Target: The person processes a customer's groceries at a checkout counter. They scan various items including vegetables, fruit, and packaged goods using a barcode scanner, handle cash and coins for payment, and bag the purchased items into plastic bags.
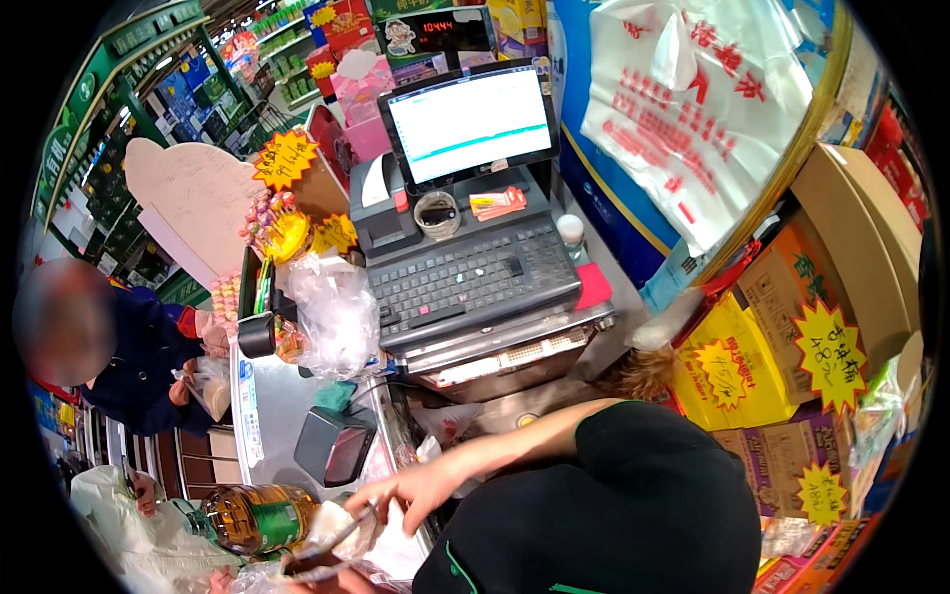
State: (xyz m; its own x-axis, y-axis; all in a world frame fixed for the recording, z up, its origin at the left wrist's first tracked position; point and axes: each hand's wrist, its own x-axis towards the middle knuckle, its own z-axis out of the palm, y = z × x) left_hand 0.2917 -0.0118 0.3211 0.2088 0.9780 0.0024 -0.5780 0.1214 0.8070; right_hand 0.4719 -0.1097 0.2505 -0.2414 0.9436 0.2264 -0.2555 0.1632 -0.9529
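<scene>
My right hand reaches over the counter with fingers spread, fingertips at the upper end of a blurred dark thing with a grey edge. My left hand, partly cut off by the lower rim, is closed around that thing's lower end. White plastic or paper lies under my hands. Left of them, a large plastic bottle of amber liquid with a green label lies on its side. A dark box-shaped barcode scanner stands on the metal counter, just above my right hand.
A checkout terminal's screen and keyboard stand beyond clear plastic bags. Across the counter, a person in dark clothing holds a small bag; another person's hand holds a phone. Cartons line the right; white carrier bags hang above.
</scene>
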